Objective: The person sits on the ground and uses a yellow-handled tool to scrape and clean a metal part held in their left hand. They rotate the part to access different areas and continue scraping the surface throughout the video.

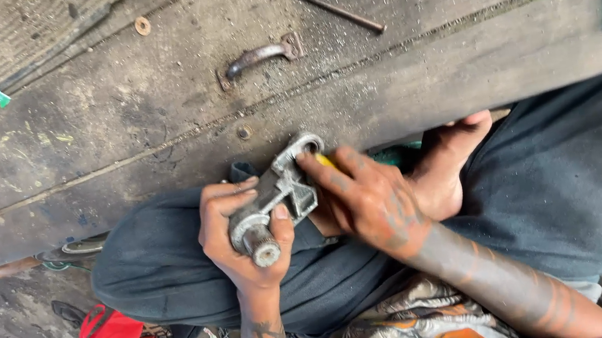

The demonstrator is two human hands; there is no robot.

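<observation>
The left hand (241,235) grips a grey metal part (277,195) tight. The right hand (366,195) pinches its top end, near the edge of the dirty wooden bench (155,118).

Left hand (244,234) is curled closed in a firm grip, thumb on top, forearm upright. Right hand (366,195) reaches leftward across, fingers extended and pinching, forearm angled down-right.
</observation>
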